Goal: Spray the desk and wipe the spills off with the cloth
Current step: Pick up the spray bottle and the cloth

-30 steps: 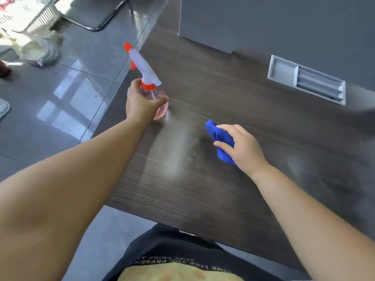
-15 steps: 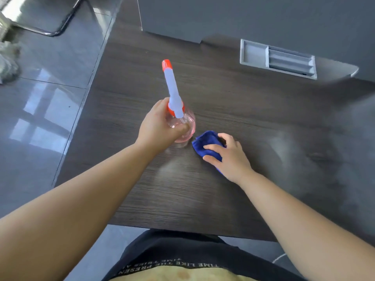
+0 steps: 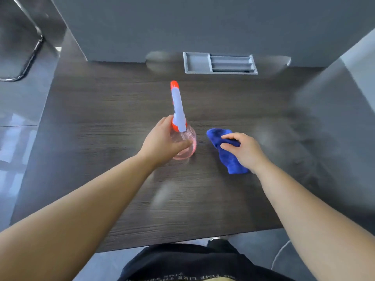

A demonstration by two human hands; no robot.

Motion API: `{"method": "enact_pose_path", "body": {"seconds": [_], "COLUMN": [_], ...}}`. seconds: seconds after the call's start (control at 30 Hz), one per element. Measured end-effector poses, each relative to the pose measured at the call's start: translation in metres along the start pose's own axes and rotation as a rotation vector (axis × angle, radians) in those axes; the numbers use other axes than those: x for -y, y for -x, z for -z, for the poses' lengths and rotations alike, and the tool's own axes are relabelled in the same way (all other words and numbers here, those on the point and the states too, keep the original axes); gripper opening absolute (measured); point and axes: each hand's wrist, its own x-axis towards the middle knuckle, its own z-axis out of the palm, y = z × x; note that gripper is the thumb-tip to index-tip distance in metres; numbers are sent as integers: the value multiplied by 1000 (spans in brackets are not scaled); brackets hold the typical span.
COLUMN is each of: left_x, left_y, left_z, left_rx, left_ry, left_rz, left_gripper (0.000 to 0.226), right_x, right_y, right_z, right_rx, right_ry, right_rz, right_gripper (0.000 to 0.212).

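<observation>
My left hand grips a clear spray bottle holding pink liquid, with a white and orange trigger head whose nozzle points away from me. The bottle stands near the middle of the dark wood-grain desk. Just to its right my right hand presses down on a crumpled blue cloth that lies on the desk. Pale hazy smears show on the desk to the right and nearer me.
A grey recessed cable tray sits at the desk's back edge under a grey partition. Another grey panel closes the right side. Glossy floor tiles and a chrome chair leg lie to the left.
The view swung right and now centres on the desk. The bottle has been brought from the desk's left edge to its middle, and the cloth has slid a little to the right.
</observation>
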Motion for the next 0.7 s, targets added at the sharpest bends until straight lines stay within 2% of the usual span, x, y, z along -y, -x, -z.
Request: {"method": "enact_pose_path", "body": {"seconds": [0.17,0.37,0.53,0.7], "left_x": [-56,-134,-181,-209], "left_y": [-27,-61,-79,-115], "left_z": [-75,-206,-282,-318], "left_rx": [85,121,126,125], "left_ry": [-30,-2,51,-10], "left_rz": [-61,-56,-48,-89], "left_gripper": [43,44,39,33], "right_x": [-78,-186,-226,-249], "right_y": [2,-8,-28,-48], "right_z": [81,180,237,274], "right_rx": [-96,-136,-141,-169], "right_ry": [-106,-232,-254,-254], "right_rz": [-93,-166,-169,-172], "right_gripper": [27,18,24,26]}}
